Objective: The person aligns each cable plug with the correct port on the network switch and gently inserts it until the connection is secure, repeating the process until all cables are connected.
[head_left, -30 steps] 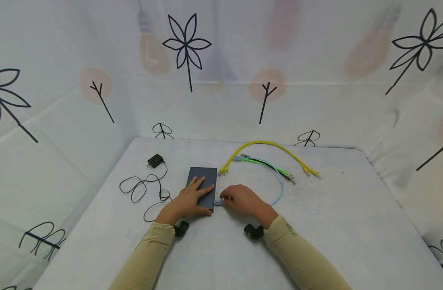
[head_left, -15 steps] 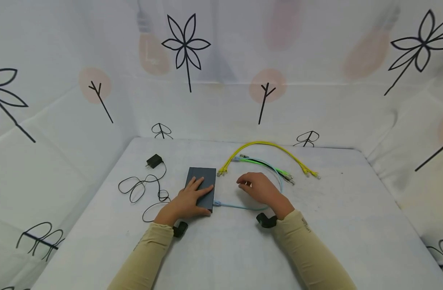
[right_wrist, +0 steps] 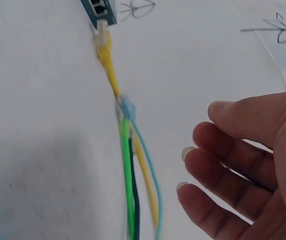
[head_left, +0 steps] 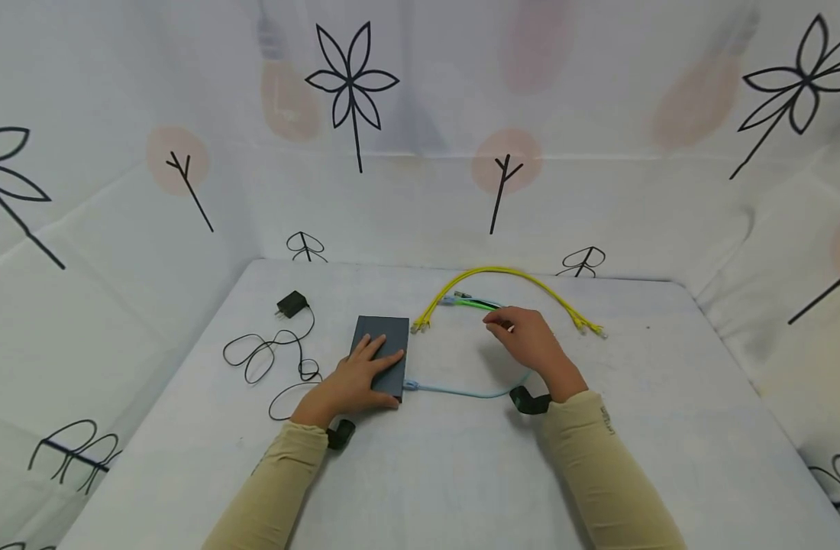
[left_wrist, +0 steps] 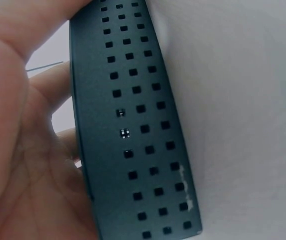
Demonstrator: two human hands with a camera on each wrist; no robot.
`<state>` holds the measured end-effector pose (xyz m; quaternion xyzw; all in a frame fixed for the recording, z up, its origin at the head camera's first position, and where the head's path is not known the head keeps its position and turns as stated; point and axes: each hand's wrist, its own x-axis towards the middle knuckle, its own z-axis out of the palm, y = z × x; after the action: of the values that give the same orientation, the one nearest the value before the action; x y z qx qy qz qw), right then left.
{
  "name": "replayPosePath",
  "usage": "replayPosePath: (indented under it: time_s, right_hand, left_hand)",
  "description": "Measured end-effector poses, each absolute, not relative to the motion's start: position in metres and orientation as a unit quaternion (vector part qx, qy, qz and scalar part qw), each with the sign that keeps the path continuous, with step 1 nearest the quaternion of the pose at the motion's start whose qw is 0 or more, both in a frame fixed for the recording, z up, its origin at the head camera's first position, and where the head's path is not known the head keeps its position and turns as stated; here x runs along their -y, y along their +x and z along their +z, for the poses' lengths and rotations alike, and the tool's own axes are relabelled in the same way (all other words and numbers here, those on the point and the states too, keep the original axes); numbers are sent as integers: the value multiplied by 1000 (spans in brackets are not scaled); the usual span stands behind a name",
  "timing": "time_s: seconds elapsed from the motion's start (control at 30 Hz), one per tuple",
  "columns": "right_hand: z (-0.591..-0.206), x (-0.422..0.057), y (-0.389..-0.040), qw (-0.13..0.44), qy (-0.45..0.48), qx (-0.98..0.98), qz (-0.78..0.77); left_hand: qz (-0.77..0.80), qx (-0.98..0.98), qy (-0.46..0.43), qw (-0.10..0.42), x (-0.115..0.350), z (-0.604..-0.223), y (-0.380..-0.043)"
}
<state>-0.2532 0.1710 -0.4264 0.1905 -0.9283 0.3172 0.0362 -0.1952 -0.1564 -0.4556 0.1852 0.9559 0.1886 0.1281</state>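
A flat dark grey network switch (head_left: 382,330) lies left of the table's middle. My left hand (head_left: 351,386) rests on it with spread fingers, its thumb along the near edge; the left wrist view shows the switch's perforated side (left_wrist: 132,125). At the switch's right side sits the plug of a light blue network cable (head_left: 454,393), which runs right beneath my right wrist. Holding nothing, my right hand (head_left: 530,340) hovers over the table with loosely bent fingers. Just beyond it are a green cable (right_wrist: 127,170), a black cable (right_wrist: 135,200) and another light blue plug (right_wrist: 127,107), partly hidden in the head view.
Yellow network cables (head_left: 505,269) arc across the back of the table, their left plugs close to the switch. A black power adapter (head_left: 292,304) lies at the back left, its thin cord looping toward my left wrist. Patterned white cloth (head_left: 420,198) encloses the table's back and sides.
My right hand has left the light blue plug at the switch and moved right and away, toward the bunched cables. The left hand has stayed on the switch.
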Motion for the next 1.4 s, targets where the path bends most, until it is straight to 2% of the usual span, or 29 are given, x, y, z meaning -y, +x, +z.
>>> replayPosePath:
  time_s: [0.23,0.77,1.13,1.4]
  right_hand:
    - [-430,-194,-260,79,135,924,348]
    - [-446,-238,-269,127,23,932,339]
    - [-451,-263,-276,89,-88,935,331]
    - [-456,-271,-277,54,-132,928,344]
  left_hand:
    - [188,-956,187,126,157,-455,-195]
    - [183,-957,181,132,155,-458,-196]
    - [189,-956,185,127,156,-452,-194]
    - [186,-957,184,128,155,-452,-192]
